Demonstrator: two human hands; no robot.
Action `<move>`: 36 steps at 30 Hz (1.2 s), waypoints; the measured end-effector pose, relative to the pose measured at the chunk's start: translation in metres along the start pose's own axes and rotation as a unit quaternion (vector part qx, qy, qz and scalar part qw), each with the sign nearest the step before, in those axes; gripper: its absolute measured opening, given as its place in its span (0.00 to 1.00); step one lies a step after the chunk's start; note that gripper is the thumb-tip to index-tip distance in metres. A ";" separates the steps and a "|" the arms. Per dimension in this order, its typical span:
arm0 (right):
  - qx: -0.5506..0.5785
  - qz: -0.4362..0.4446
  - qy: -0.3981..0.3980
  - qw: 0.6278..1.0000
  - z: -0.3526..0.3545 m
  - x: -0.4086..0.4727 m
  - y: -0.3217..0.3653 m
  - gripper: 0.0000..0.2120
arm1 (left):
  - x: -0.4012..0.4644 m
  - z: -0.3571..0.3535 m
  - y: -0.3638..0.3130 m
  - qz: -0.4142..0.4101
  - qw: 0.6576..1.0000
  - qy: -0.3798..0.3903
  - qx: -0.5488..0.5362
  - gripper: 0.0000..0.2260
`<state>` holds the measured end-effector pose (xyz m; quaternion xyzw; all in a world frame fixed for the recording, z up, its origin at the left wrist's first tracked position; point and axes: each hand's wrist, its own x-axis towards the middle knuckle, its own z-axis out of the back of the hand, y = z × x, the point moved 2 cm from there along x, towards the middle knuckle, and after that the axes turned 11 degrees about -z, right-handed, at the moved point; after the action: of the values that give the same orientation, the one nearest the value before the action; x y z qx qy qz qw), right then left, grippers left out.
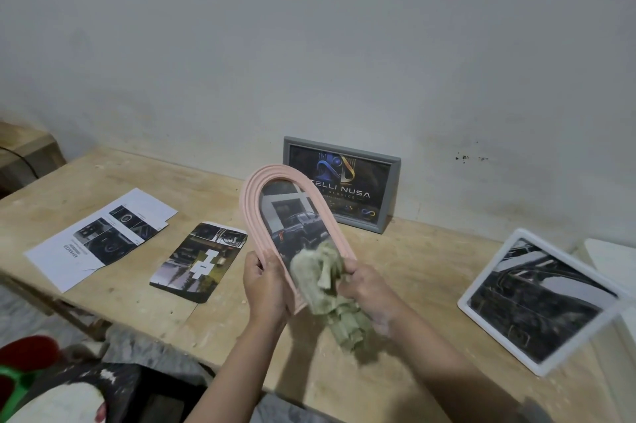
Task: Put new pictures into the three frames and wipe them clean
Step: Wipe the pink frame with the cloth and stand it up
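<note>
A pink arched frame [256, 197] with a car picture in it is held up above the wooden table [406, 260]. My left hand [263, 288] grips its lower left edge. My right hand [370, 291] holds a crumpled greenish cloth [321, 279] pressed against the frame's lower glass. A grey frame [392, 195] with a dark logo picture stands against the wall behind. A white frame [481, 288] with a dark picture stands tilted at the right.
A loose dark picture [198, 262] and white printed sheets [93, 240] lie on the table's left half. A wooden box [24, 154] sits at far left. Red and green things [20, 367] lie below the table's front edge.
</note>
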<state>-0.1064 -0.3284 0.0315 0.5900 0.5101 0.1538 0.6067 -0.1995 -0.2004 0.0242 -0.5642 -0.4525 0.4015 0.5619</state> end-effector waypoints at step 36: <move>-0.384 0.168 0.015 0.908 -0.056 0.041 -0.002 0.16 | 0.010 0.030 0.018 0.274 0.896 0.127 -0.326 0.26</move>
<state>-0.1343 -0.2650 0.0235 0.3857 0.3137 0.4460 0.7443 -0.2249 -0.1818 0.0049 -0.8638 -0.3100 0.2944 0.2666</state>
